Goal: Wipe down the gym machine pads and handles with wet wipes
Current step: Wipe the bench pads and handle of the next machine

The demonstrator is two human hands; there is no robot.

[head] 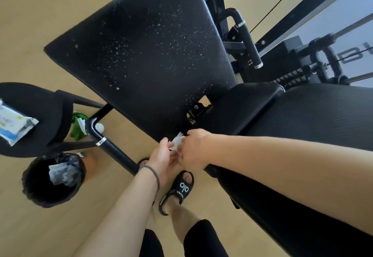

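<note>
Two black pads fill your view: the big back pad [141, 55], speckled with white droplets, and the seat pad [314, 113] to its right; a black handle [113, 147] runs below the back pad's lower edge; left of it sits a black-lined bin [50, 180], and a wipes pack [14, 123] lies on a round pad [40, 103]; your left hand [163, 156] and right hand [193, 149] meet just under the back pad, fingers curled, pinching a small white wet wipe [178, 141] between them.
</note>
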